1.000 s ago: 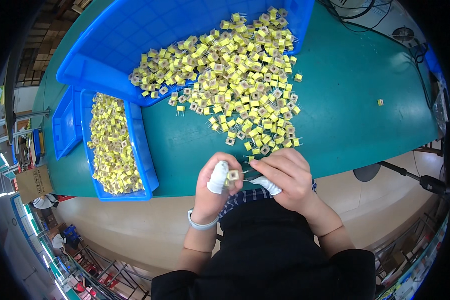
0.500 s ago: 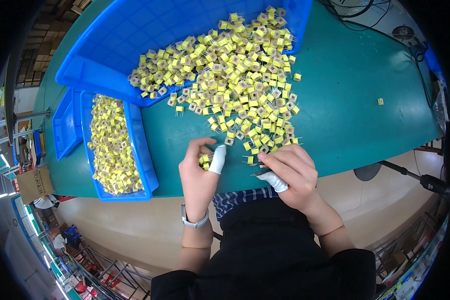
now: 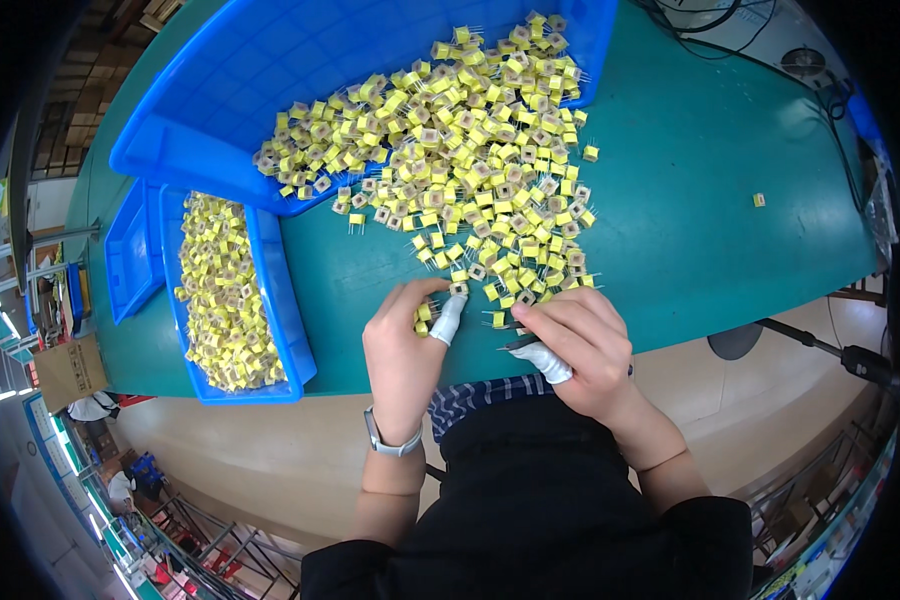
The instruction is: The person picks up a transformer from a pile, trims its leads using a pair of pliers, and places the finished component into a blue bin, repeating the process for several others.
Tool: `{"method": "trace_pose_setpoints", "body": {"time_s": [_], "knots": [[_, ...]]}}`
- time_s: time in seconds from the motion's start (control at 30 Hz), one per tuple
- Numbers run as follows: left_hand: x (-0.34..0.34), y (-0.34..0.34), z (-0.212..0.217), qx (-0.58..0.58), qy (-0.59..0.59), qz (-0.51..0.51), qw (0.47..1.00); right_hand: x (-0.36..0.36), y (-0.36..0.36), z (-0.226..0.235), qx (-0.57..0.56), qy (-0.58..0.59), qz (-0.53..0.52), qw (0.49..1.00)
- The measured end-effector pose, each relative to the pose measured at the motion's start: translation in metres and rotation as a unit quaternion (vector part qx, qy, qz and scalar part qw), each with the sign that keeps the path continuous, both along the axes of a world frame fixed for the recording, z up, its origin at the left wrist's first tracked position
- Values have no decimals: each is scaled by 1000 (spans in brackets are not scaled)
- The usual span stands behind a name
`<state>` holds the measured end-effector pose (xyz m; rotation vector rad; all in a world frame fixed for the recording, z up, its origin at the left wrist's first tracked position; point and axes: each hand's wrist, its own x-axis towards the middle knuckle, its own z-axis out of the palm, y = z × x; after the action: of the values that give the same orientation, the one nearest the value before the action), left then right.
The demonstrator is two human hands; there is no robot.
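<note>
Yellow parts [image 3: 423, 314] sit in my left hand [image 3: 400, 328], fingers curled to cup them, leaving thumb and forefinger to close around another at the edge of the pile [image 3: 490, 190]. My right hand [image 3: 584, 345] pinches a dark tool [image 3: 516, 347]. Beyond, a tipped blue bin [image 3: 220, 95] spills onto the tabletop [image 3: 710, 225].

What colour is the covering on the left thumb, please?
The thumb covering on the left hand is white; it shows best in the head view.
</note>
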<state>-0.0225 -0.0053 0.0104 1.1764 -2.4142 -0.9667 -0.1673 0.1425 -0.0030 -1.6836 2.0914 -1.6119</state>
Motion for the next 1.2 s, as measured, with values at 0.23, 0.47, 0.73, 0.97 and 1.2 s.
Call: {"method": "trace_pose_setpoints", "body": {"time_s": [0.23,0.47,0.73,0.97,1.2], "knots": [[14,2,5,228,101,-15,968,0,0,-3,10,0,0,1000],[21,3,13,324,202,-92,920,4,1,-3,33,11,25,999],[24,4,7,361,253,-85,894,5,1,-2,33,14,30,999],[24,5,-2,363,290,-70,883,5,1,-1,27,3,15,1000],[20,14,-4,389,330,-58,858,6,1,-2,30,8,19,999]]}}
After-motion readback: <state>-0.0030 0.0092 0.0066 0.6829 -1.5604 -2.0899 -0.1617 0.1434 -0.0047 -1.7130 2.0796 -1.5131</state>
